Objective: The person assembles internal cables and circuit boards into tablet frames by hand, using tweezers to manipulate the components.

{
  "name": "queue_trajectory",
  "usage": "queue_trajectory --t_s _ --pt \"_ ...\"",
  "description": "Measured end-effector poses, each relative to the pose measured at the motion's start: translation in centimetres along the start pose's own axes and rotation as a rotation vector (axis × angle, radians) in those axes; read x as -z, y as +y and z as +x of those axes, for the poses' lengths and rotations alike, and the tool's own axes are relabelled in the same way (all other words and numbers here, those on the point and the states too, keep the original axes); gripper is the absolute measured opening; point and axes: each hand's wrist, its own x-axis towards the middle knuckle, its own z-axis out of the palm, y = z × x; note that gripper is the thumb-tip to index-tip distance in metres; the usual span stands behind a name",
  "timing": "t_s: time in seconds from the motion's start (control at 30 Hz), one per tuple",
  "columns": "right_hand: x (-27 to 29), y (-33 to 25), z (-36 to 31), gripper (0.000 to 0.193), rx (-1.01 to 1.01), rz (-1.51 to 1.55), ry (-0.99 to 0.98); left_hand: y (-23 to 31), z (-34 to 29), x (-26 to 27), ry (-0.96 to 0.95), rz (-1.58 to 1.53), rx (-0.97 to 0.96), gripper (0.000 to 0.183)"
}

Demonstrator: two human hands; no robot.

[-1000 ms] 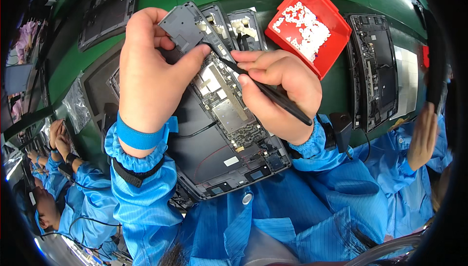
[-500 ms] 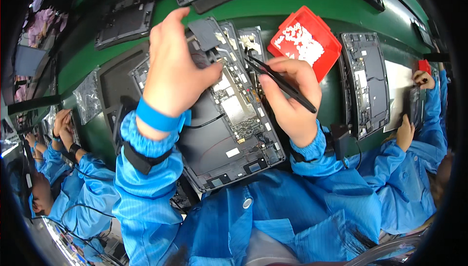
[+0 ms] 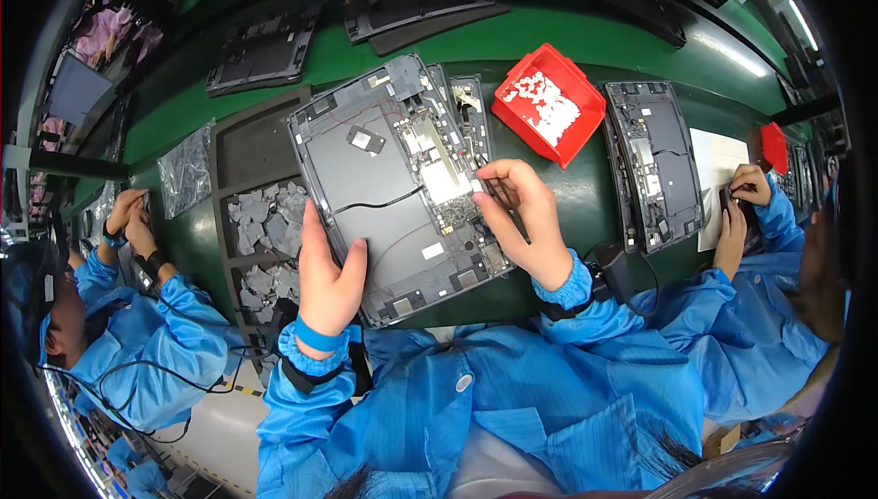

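An opened laptop base lies tilted before me, its circuit board and a black cable exposed. My left hand grips its left edge, thumb over the top and fingers along the side. At the opposite edge, my right hand has thumb and fingertips closed on the rim beside the board. A dark strip shows behind those fingers; I cannot tell what it is. On the base's upper area rests a small dark rectangular piece with pale labels.
Beyond my right hand stands a red bin of small white pieces. Further right are stacked laptop bases. A compartment tray with grey scraps and a clear plastic bag sit left. Co-workers sit on both sides.
My left hand has moved from the base's upper part down to its left edge. My right hand is lower; the black tweezers it held no longer show. The base appears shifted and turned.
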Motion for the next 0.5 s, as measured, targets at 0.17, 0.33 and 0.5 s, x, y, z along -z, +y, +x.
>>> queue_trajectory --t_s 0.17,0.33,0.5 --pt "-0.4 -0.8 -0.4 0.022 -0.034 0.203 0.085 0.0 0.4 -0.2 0.097 -0.188 0.012 0.051" --pt "0.1 -3.3 -1.0 0.022 -0.024 0.242 0.131 1.5 1.7 1.8 0.237 -0.802 0.165 0.035" --pt "0.7 -4.7 0.6 0.018 0.037 0.613 0.178 4.1 3.9 4.2 0.027 -0.961 0.142 0.030"
